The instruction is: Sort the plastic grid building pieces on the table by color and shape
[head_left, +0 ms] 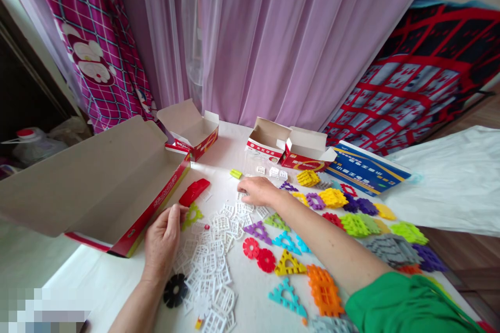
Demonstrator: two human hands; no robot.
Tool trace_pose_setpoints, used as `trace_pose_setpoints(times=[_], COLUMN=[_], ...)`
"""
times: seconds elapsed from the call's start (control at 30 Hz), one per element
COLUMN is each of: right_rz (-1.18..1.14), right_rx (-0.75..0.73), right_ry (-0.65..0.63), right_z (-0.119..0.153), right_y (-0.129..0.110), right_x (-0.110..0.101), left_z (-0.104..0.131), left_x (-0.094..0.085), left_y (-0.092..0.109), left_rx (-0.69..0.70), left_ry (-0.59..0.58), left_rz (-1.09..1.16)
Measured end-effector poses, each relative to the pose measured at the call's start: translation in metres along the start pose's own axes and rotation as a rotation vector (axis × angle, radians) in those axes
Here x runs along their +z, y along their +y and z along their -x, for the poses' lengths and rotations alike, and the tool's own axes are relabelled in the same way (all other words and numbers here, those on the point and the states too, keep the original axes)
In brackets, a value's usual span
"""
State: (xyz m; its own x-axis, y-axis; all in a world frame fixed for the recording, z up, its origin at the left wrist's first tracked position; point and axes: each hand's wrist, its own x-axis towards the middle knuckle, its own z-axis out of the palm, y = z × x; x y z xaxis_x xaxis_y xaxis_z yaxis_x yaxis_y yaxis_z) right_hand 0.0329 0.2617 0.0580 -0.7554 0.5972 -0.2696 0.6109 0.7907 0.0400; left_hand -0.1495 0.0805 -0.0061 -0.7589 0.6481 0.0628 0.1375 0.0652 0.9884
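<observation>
My left hand (164, 242) is closed beside the large box, thumb pressed to the fingers. Its tips are next to a yellow-green notched piece (192, 215) and below a red plastic piece (194, 192); whatever it holds is hidden. A loose heap of white window-shaped plastic pieces (214, 250) spreads between my two hands. At the heap's far end, my right hand (258, 191) points its curled fingers down on a white window piece (241, 197), partly covered by the fingers. Beyond that hand lie a small lime piece (236, 173) and a few white pieces (274, 173).
A large open cardboard box (117, 182) stands at left; smaller open boxes (195, 135) (269, 140) stand at the back. A blue printed panel (367, 166) leans behind stacked coloured building pieces (355, 223). Triangles (288, 296), red discs (266, 260) and a black disc (175, 291) lie nearer.
</observation>
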Motion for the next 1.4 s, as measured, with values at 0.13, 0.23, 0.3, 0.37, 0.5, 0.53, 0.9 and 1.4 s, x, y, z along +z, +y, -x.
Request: trace_pose_setpoints(times=[0.13,0.23,0.3,0.37,0.5,0.53,0.9,1.4], right_rz=[0.050,0.057,0.023,-0.004,-0.007,-0.009,-0.097,0.066], right_rx=[0.031,0.202,0.321,0.376,0.355,0.335,0.248,0.213], right_ry=[0.029,0.026,0.009,-0.010,-0.054,-0.063,0.085,0.043], right_z=[0.000,0.001,0.002,0.001,-0.001,0.000,0.003,-0.040], right_y=[0.014,0.013,0.005,-0.007,-0.023,-0.024,0.041,0.109], right_x=[0.000,0.001,0.000,-0.001,-0.006,-0.007,0.009,-0.003], left_z=[0.001,0.001,0.001,0.001,0.001,0.001,0.000,0.000], left_x=[0.000,0.001,0.001,0.001,0.000,0.000,-0.001,-0.002], left_y=[0.002,0.004,0.004,0.003,0.001,0.001,-0.004,0.000], left_rx=[-0.012,-0.019,-0.018,-0.011,-0.009,-0.007,-0.002,-0.051], left_ry=[0.002,0.005,0.003,0.002,0.002,0.000,-0.001,0.014], left_rz=[-0.003,-0.001,0.010,0.019,0.016,0.014,-0.004,-0.015])
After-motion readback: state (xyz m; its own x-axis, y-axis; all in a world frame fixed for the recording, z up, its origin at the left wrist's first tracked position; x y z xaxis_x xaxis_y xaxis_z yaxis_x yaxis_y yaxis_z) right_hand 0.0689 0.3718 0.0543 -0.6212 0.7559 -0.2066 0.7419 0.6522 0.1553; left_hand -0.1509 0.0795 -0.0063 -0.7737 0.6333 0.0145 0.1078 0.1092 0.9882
